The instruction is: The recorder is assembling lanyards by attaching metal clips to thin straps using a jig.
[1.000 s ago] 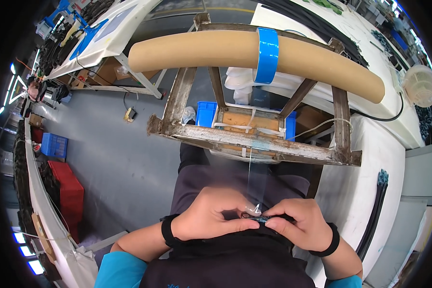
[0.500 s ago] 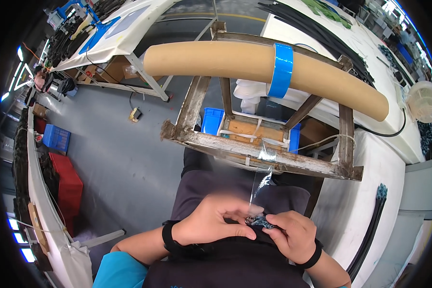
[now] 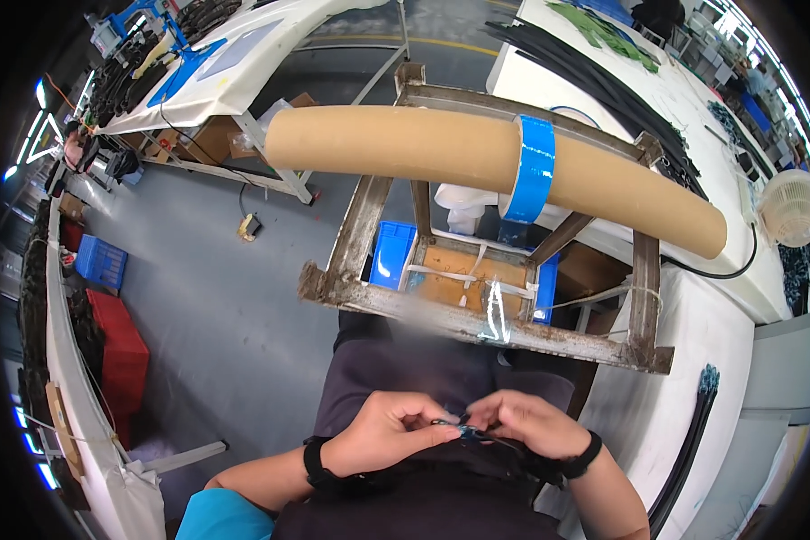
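The left hand (image 3: 369, 438) pinches a small blue-black piece (image 3: 469, 433) over the lap (image 3: 405, 373), seemingly steadying it for the right hand (image 3: 538, 425), whose grip I cannot tell; beyond, a metal frame (image 3: 355, 236) props a cardboard tube (image 3: 387, 142) carrying a blue roll (image 3: 535, 171).

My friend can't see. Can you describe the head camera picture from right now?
A person's left hand pinches a small dark-and-teal piece, with the right hand close beside it. Beyond them, a long brown cardboard tube, with a blue tape roll around it, spans a worn metal frame.
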